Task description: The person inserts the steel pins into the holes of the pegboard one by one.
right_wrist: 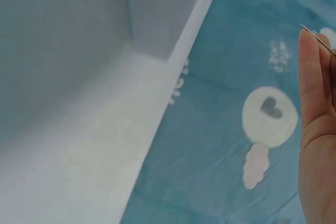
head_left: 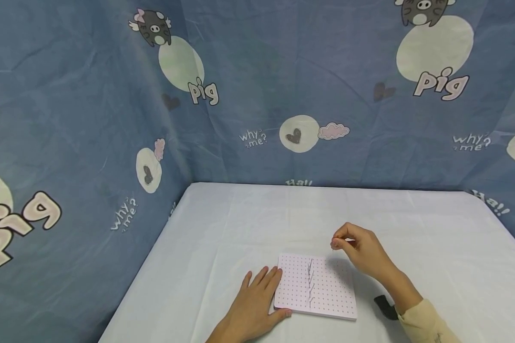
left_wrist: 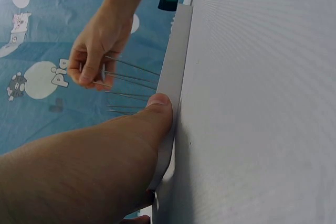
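A thin white board (head_left: 334, 295) with a grid of small holes lies on the table, and several slim metal pins (head_left: 311, 281) stand in it in one column left of its middle. My left hand (head_left: 254, 302) rests at its left front corner, straight fingers along the left side and thumb on the front edge. Above the board's far right corner, my right hand (head_left: 365, 250) pinches a thin metal pin (right_wrist: 317, 39) between thumb and fingertips. The left wrist view shows the right hand (left_wrist: 100, 45) overlapping the tops of the standing pins.
A white cloth (head_left: 189, 286) covers the table around the board. Blue printed fabric (head_left: 257, 85) hangs behind the table and along its left side. A black curved piece (head_left: 385, 307) sits by the right wrist, below a pale yellow sleeve (head_left: 427, 324).
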